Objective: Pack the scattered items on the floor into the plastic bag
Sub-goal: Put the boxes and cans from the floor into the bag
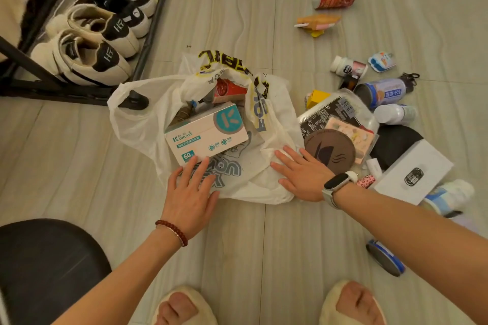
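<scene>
Flat-handed on both sides, nothing pinched: left hand nudges the mask box deeper into the plastic bag on the floor, right hand presses the bag's edge down. Mid-pack, I'd say. Next up is probably the round brown coaster right beside me.

Soft warm light, mild blur, edges bowed.

One head-worn wide-angle view looked steeply down, close over the floor, toes at the bottom edge.
</scene>
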Available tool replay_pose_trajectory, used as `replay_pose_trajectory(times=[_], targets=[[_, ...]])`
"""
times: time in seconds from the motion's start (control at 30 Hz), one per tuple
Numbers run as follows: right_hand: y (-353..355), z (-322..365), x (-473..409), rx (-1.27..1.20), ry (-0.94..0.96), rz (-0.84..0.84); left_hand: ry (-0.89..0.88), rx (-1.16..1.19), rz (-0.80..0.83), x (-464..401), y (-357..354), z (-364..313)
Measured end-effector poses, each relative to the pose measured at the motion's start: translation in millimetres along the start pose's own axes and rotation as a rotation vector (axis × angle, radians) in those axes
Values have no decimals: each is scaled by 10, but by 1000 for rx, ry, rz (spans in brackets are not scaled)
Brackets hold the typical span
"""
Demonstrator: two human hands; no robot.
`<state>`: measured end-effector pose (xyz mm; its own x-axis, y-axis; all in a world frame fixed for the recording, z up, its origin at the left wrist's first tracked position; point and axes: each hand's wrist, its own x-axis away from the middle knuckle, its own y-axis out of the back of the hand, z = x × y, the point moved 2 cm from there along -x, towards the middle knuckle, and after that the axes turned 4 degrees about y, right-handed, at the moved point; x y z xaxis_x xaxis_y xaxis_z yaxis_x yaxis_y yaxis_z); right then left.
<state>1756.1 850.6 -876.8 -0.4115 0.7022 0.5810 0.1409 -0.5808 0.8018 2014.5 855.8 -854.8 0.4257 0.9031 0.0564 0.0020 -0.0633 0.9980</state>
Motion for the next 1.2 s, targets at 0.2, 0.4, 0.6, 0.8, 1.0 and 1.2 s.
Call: replay_pose_trajectory(times=[0.2,0.4,0.6,0.8,1.0,1.2], targets=[[179,71,308,-342,37,-608,-29,129,-76,-346,228,-327],[204,-606,559,-562,-502,-883,-187,256,-166,-926,442,-985],[-78,-1214,614,-511,-660,-524,-305,288,195,-1420,305,-1685],[-61,-1142,595,-378,-756,-415,-229,22,240,-1486,-150,-1822],[-58,-1052,751,-710,-574,-655,-153,400,30,-1444,-124,-1743],[269,-943,883,-897,-661,-1024,122,1010,-202,-1279,292,-1321]])
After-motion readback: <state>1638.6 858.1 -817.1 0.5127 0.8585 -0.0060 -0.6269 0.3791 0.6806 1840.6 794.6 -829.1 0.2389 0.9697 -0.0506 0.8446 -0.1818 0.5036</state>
